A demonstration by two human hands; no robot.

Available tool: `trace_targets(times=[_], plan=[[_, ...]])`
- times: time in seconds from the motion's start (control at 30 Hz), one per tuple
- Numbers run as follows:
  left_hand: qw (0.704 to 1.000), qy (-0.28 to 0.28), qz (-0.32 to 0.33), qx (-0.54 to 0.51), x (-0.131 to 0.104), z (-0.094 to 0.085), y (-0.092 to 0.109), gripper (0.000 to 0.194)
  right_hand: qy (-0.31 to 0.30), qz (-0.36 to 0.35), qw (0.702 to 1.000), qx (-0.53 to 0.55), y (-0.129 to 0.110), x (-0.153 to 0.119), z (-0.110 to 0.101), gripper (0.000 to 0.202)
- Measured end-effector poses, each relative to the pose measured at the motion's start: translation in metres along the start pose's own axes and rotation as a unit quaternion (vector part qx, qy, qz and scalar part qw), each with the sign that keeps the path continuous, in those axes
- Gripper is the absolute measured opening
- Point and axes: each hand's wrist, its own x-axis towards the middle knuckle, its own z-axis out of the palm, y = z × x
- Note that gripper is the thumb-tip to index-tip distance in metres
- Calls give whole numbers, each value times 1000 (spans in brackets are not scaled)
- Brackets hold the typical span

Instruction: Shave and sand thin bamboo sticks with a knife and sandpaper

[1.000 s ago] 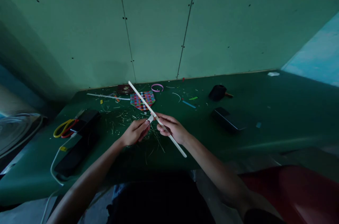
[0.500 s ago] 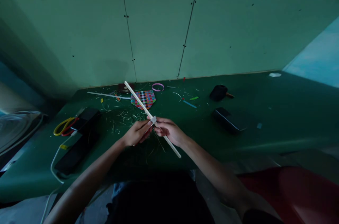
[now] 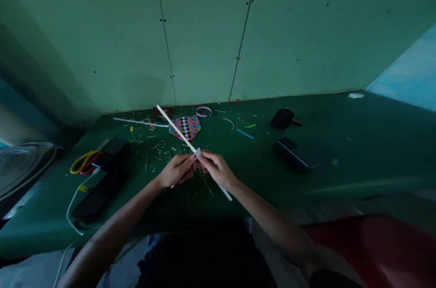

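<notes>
A long pale stick (image 3: 175,128) slants between my hands, its upper end out over the bench and its lower end showing past my right wrist. A small whitish strip (image 3: 197,152) lies around or across it at my fingertips. My left hand (image 3: 177,170) pinches this strip from the left, with a thin reddish edge of something under the fingers. My right hand (image 3: 218,170) is closed on the stick, thumb near the strip. Just beyond, a colourful woven piece (image 3: 185,127) lies on the bench, partly behind the stick.
The green bench (image 3: 245,165) bears thin shavings and coloured scraps. At left are yellow and red-handled scissors (image 3: 80,163), dark cases and a white cable (image 3: 69,211). A black pouch (image 3: 282,119) and a dark case (image 3: 294,154) lie at right; a green wall (image 3: 204,29) stands behind.
The stick has tilted slightly, its upper end shifting left. My right thumb and fingers have closed in toward the strip. My left hand has hardly moved.
</notes>
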Motion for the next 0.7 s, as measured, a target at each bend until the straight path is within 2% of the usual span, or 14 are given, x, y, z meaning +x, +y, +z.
trace_targets(times=[0.13,0.3,0.7], plan=[[999,17,20,27,-2,0,2,48,43,-69,992,-97,-7,0,3,33],[996,56,45,46,-4,1,0,48,71,-133,976,-158,-13,3,5,27],[987,119,87,59,-4,2,2,48,123,-140,964,-190,-13,7,9,25]])
